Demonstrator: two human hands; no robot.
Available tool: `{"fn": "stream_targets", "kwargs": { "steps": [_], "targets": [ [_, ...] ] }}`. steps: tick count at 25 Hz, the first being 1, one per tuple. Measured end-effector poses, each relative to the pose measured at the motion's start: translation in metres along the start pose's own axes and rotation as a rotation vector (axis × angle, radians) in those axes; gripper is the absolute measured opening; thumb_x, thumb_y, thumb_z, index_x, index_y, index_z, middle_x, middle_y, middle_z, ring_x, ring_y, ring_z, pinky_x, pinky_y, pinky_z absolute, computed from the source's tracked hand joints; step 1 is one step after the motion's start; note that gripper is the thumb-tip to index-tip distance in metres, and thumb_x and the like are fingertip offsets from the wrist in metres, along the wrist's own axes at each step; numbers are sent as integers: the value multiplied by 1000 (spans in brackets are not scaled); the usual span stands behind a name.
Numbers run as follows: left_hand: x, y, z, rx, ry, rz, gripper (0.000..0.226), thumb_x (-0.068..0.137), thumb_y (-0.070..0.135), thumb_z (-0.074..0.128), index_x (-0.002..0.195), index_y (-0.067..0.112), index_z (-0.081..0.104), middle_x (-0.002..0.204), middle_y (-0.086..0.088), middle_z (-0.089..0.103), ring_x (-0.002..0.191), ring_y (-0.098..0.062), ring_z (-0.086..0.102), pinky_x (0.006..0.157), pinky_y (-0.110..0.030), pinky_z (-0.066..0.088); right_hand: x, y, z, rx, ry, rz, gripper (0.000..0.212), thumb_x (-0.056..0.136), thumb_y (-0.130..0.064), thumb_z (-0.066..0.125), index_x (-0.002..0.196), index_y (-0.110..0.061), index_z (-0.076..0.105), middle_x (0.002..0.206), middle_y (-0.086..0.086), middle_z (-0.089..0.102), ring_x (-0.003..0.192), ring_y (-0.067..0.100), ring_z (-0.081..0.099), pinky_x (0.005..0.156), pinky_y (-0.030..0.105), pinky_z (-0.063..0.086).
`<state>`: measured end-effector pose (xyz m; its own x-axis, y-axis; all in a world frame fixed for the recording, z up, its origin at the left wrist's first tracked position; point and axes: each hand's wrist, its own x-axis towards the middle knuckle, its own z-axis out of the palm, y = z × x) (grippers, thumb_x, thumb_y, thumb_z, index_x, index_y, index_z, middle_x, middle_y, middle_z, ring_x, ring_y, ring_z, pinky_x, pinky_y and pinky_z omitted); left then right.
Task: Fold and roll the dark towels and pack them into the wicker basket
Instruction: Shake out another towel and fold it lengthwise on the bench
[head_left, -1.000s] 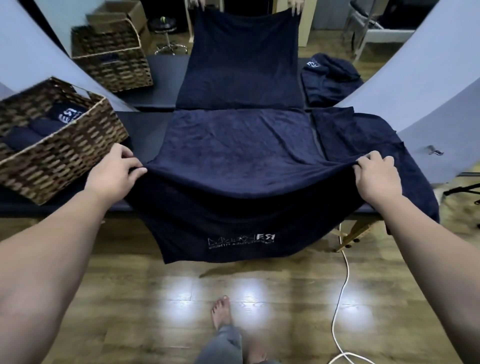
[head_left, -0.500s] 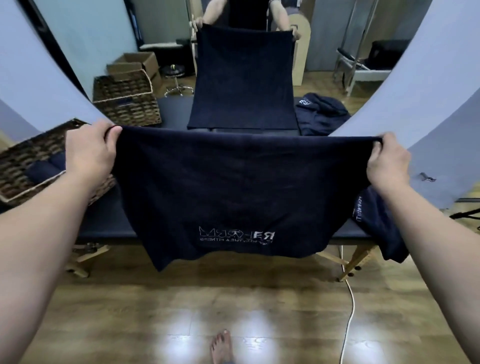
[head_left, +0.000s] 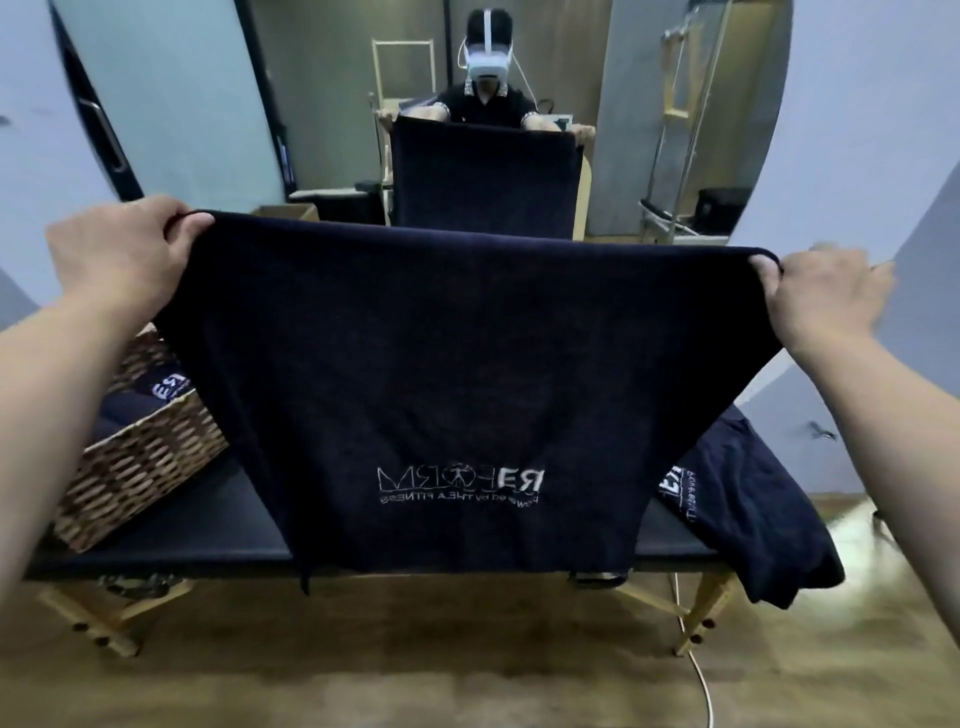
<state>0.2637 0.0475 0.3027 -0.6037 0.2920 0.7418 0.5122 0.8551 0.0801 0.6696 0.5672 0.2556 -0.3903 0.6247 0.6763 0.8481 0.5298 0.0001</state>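
A dark navy towel (head_left: 457, 364) with white mirrored lettering hangs spread out in the air above the black table (head_left: 208, 525). My left hand (head_left: 117, 254) grips its top left corner and my right hand (head_left: 821, 296) grips its top right corner. The wicker basket (head_left: 140, 467) stands on the table's left side with rolled dark towels (head_left: 150, 400) inside it. Another dark towel (head_left: 748, 514) lies crumpled at the table's right end and droops over the edge.
A large mirror (head_left: 311, 104) behind the table reflects a person in a headset holding the same towel. The table stands on wooden legs (head_left: 701, 613) over a wood floor. A white cable (head_left: 701, 686) runs along the floor at the right.
Both hands have lifted the towel off the table and raised it higher, so it now hangs spread in front of me. The view has tilted up toward the mirror.
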Motion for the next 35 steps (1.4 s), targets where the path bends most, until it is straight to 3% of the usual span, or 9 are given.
{"fn": "stream_targets", "kwargs": {
  "steps": [7, 10, 14, 18, 23, 35],
  "targets": [
    [28, -6, -34, 25, 22, 38, 71, 89, 86, 22, 74, 21, 48, 67, -15, 57, 66, -38, 59, 68, -48, 54, 17, 7, -39, 6, -116, 23, 60, 107, -50, 25, 95, -8, 67, 92, 26, 66, 91, 38, 64, 91, 44, 36],
    [34, -7, -53, -13, 66, 82, 69, 95, 78, 28, 69, 15, 45, 64, -14, 51, 65, -39, 55, 63, -48, 51, 19, 14, -51, 85, -9, -22, 56, 108, -40, 27, 98, 2, 63, 94, 32, 62, 90, 45, 61, 86, 49, 39],
    [47, -11, -76, 8, 111, 85, 69, 95, 77, 28, 71, 16, 45, 69, -14, 51, 70, -40, 56, 65, -51, 51, 26, 16, -72, 175, 164, -96, 50, 104, -27, 28, 95, 14, 55, 96, 37, 50, 86, 52, 52, 72, 55, 39],
    [44, -6, -97, 42, 116, 46, 72, 93, 80, 25, 72, 16, 51, 70, -15, 56, 69, -38, 58, 65, -47, 52, 25, 7, -96, 127, 143, -47, 39, 106, -24, 37, 101, 8, 58, 100, 35, 56, 93, 50, 56, 80, 55, 41],
    [38, -14, -107, 69, 115, 25, 70, 91, 83, 21, 73, 23, 51, 71, -11, 57, 70, -37, 59, 69, -48, 54, 19, 2, -112, 133, 154, -37, 39, 108, -26, 37, 103, 6, 59, 104, 33, 58, 95, 48, 57, 82, 52, 39],
    [32, 0, -149, 98, 197, 8, 55, 99, 62, 45, 84, 15, 68, 81, -22, 64, 80, -44, 62, 66, -43, 41, 7, -2, -143, 337, 274, 28, 55, 99, -37, 23, 100, 6, 57, 104, 34, 56, 91, 51, 56, 80, 54, 41]
  ]
}}
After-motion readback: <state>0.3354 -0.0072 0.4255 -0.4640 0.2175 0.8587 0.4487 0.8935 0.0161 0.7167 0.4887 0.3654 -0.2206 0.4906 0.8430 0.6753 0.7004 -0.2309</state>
